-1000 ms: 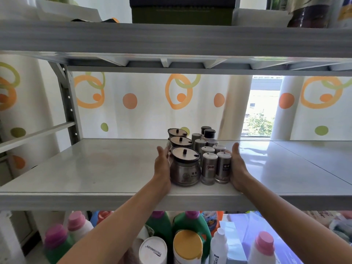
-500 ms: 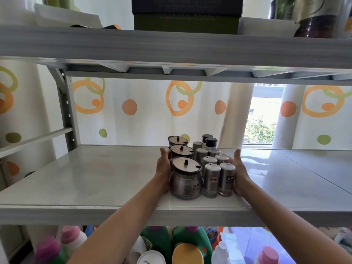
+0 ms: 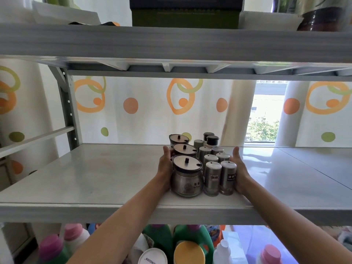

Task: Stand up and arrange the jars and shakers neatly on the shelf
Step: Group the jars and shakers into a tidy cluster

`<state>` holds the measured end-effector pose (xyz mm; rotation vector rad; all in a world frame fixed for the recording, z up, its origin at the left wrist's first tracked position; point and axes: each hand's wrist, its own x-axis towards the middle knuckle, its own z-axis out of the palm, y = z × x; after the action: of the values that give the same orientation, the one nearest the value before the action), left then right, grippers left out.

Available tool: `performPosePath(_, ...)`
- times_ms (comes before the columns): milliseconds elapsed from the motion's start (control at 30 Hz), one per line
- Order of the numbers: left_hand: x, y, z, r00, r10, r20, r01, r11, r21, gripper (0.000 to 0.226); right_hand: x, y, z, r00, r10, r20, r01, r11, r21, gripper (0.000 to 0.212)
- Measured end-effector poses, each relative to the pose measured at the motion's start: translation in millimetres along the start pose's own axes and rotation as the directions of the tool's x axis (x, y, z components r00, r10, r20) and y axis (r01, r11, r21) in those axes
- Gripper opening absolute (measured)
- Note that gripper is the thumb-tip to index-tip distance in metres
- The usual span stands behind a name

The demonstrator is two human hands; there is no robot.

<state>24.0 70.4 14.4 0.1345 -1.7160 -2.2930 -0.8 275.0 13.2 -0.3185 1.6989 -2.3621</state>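
A: Grey laminate, that shelf (image 3: 95, 174), and everything stands upright on it near the front edge, a bit right of the middle.

B: How is the group laid out?

A: Three round steel jars with dark knobbed lids run in a file on the left: the front jar (image 3: 187, 177), the middle jar (image 3: 184, 149), the back jar (image 3: 178, 139). Beside them the slim shakers stand in two files. The front pair is a shaker with a red label (image 3: 212, 178) and a shaker with a black label (image 3: 228, 177), touching each other. Two black-capped bottles (image 3: 211, 140) close the rear.

B: And the hands?

A: The left hand (image 3: 166, 166) lies flat, fingers straight, pressed against the side of the jars. The right hand (image 3: 239, 171) is likewise flat and extended, palm against the black-labelled shaker. Neither grips anything; they bracket the cluster from both sides.

B: Below?

A: Detergent bottles (image 3: 187, 239) with pink, yellow and white caps.
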Motion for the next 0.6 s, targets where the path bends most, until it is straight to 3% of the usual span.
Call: performPosePath(600,8.3,-3.4,-1.3,0.997,0.062,-0.048,-0.062,0.998,0.002,0.057,3.9,3.2,-3.1,0.999,0.018,-0.037,-0.018,1.0,-0.008,0.073)
